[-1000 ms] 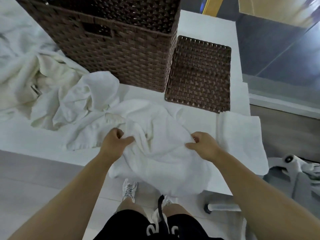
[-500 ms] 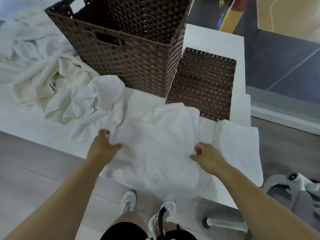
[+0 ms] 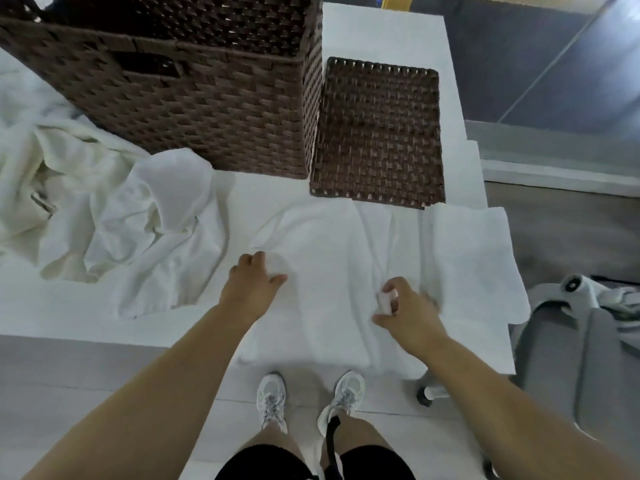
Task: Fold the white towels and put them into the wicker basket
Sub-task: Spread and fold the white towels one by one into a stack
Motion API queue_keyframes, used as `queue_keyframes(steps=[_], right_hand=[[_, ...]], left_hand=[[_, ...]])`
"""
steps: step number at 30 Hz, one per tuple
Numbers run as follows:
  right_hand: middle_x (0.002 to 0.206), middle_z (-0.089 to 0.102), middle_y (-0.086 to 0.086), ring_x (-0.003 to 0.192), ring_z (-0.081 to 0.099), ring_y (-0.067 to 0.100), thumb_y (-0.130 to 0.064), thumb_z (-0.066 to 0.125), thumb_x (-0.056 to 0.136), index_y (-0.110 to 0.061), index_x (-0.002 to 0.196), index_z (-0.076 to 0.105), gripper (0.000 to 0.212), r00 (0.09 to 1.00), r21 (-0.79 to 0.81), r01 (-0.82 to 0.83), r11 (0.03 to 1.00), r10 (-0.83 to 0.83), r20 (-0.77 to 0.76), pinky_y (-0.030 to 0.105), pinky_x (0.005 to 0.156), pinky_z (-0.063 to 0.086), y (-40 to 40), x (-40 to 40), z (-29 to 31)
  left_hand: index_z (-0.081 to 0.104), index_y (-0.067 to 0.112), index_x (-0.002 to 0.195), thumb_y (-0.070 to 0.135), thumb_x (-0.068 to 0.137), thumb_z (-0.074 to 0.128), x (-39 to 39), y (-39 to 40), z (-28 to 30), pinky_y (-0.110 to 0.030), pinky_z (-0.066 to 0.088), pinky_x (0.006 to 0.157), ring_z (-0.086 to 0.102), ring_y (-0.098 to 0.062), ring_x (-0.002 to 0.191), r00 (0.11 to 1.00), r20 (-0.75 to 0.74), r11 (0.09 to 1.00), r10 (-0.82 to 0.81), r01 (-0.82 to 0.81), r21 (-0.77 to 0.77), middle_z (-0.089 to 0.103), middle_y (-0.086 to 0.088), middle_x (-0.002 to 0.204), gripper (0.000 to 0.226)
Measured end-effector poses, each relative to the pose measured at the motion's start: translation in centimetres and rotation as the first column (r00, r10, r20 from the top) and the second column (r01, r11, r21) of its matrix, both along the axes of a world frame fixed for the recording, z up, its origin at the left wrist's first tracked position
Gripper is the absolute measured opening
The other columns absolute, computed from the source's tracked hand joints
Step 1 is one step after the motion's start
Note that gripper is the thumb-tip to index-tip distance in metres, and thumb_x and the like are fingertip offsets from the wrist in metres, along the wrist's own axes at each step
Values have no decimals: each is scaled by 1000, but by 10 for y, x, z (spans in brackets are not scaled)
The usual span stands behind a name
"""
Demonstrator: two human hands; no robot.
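**Soft, Limp and Easy to Crease: How the Towel on the Counter Will Handle**

Plainly, the white terry towel [image 3: 325,271] being worked lies spread on the white counter [image 3: 388,32], its near edge hanging just over the 6 o'clock side, above the person's shoes. It looks light and floppy, with soft ridges running toward 12 o'clock; cloth like this holds no shape of its own and should follow wherever a corner is led.

The left hand [image 3: 251,289] rests on the towel's 9 o'clock edge, fingers bent down onto the cloth and thumb out to the side. The right hand [image 3: 407,313] is at the 3 o'clock side and pinches a small tuck of cloth between thumb and forefinger; its other fingers are blurred.

Corners and edges are probably the best places to take hold, one in each hand, so the fold stays square; a grab in the middle would only bunch it.

A second flat white towel [image 3: 471,258] lies just beside at 3 o'clock, draping off the counter. A rumpled heap of white towels [image 3: 114,220] sits at 10 o'clock. The tall brown wicker basket [image 3: 194,98] stands at 11 o'clock, with a flat brown woven lid [image 3: 379,133] beside it at 1 o'clock.
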State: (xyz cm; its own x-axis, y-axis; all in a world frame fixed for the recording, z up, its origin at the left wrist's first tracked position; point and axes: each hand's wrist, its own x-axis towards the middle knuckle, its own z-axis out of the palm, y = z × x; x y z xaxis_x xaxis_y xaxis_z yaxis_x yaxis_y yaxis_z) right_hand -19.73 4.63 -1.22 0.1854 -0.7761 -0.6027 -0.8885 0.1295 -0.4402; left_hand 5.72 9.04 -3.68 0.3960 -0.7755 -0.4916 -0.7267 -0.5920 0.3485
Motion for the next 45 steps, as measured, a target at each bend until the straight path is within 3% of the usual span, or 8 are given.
queue_keyframes(steps=[7,12,19,26,33,38,42,45], right_hand=[[95,56,2,94,56,26,-39,64,86,-14,98,51,31,979,-8,129,992,-128,-158,37,79,48,23,0,-15],[117,42,9,112,37,30,-40,63,86,-17,95,49,28,971,-93,127,988,-143,-191,37,91,40,31,14,-18],[116,51,9,108,50,32,-50,65,81,-15,110,47,49,947,-92,131,987,-152,-284,42,89,45,41,23,-25],[113,59,10,109,52,34,-53,63,81,-15,110,50,50,882,-1,215,977,-195,-428,41,90,45,54,22,-20],[98,54,12,85,52,29,-43,65,86,-7,98,40,45,914,-78,396,915,-401,-69,34,68,40,57,26,-2],[88,62,9,79,62,24,-15,82,72,2,91,53,39,663,182,649,738,-667,339,37,68,54,39,41,40],[102,68,17,91,67,28,9,69,78,10,104,62,28,432,237,674,700,-634,642,29,69,60,30,38,61],[95,67,13,79,65,21,9,65,82,8,100,64,18,515,187,666,722,-626,586,30,71,57,34,36,59]], left_hand=[[36,5,130,35,81,71,13,17,-13,-45,46,83,53,-38,108,998,-25,998,52,-51,34,40,-17,125,67],[44,1,127,39,81,70,35,45,-20,-44,35,100,41,-40,116,995,84,998,57,-60,29,36,-21,128,65],[49,11,82,30,79,72,65,68,-19,-44,46,80,55,-35,93,995,15,995,95,-95,-18,54,-10,91,31],[47,5,105,20,84,69,76,82,-8,-32,38,71,53,-31,92,984,-104,986,147,-153,-59,52,-6,93,34],[53,6,87,26,82,70,92,84,14,-32,34,63,51,-27,80,959,-214,953,188,-231,-194,56,-6,82,27],[57,6,91,26,82,70,101,77,35,-28,37,59,52,-22,77,861,-425,863,278,-419,-283,57,-3,80,25],[60,6,93,19,81,71,105,75,48,-27,44,65,57,-21,80,720,-619,787,314,-562,-255,61,-1,84,21],[62,10,87,25,80,73,107,74,53,-33,47,73,60,-20,78,609,-721,753,331,-631,-187,64,-2,85,20]])
